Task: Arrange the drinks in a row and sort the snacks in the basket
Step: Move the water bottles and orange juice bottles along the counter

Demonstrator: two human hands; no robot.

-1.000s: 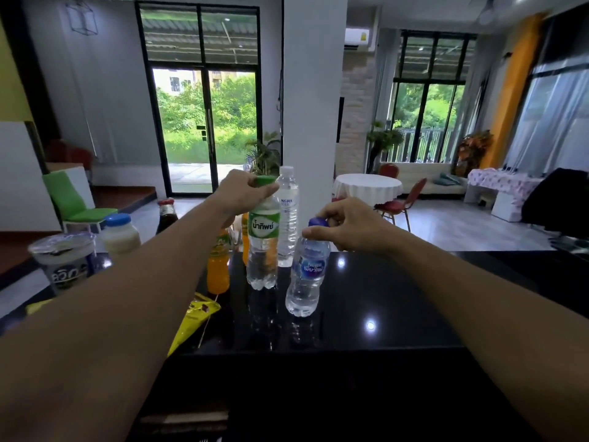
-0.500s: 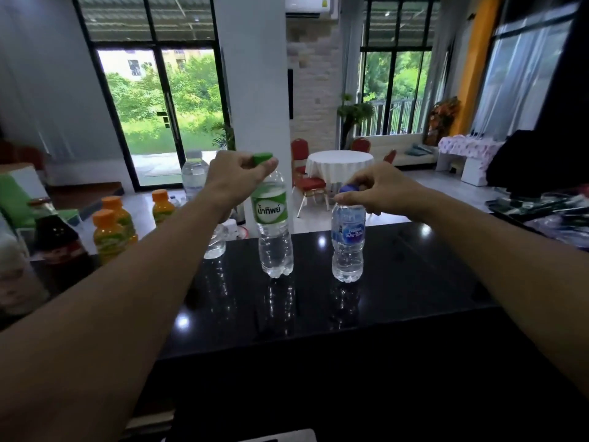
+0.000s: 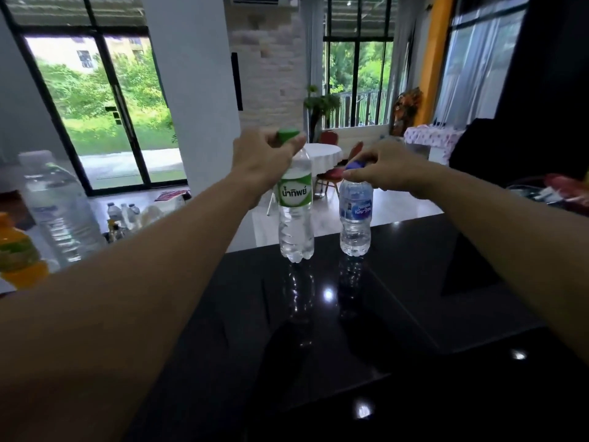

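At the far left, an orange juice bottle (image 3: 19, 253) is being cut off by the frame edge, and a tall clear water bottle (image 3: 59, 205) beside it is blurring too much for its label to read. Both are standing well apart from the two bottles in hand.

The left hand (image 3: 264, 156) is closing around the green cap of the green-label water bottle (image 3: 295, 212), hiding the neck; only the cap's top is showing. Just to its right, the right hand (image 3: 382, 170) is pinching the blue cap of the shorter blue-label water bottle (image 3: 355, 218), its fingers covering most of that cap.

Both bottles are standing upright, long axes vertical, labels facing the camera, close to the far edge of the glossy black counter (image 3: 398, 298), near each other but not touching. Bare counter is stretching toward the camera and off to the right.

At the right edge, blurred packaging (image 3: 561, 193) is lying on the counter, too smeared to identify.
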